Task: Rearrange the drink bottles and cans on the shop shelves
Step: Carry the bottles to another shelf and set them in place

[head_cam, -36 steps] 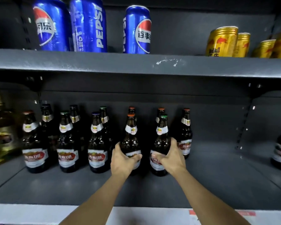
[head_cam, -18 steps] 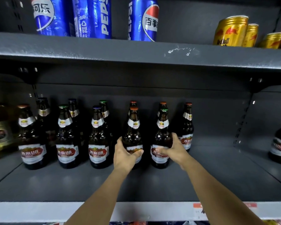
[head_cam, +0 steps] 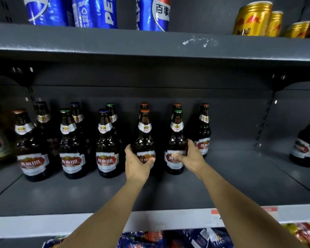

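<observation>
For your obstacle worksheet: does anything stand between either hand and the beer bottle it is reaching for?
Nothing visible does. The left hand already grips the orange-capped beer bottle, and the right hand grips the green-capped beer bottle.

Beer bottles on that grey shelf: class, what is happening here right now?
A person is reaching into the middle shelf with both arms. The left hand grips the orange-capped beer bottle low on its body, and the right hand grips the green-capped beer bottle beside it. Both bottles stand upright in the front row. Blue Pepsi cans and gold Red Bull cans sit on the shelf above.
</observation>
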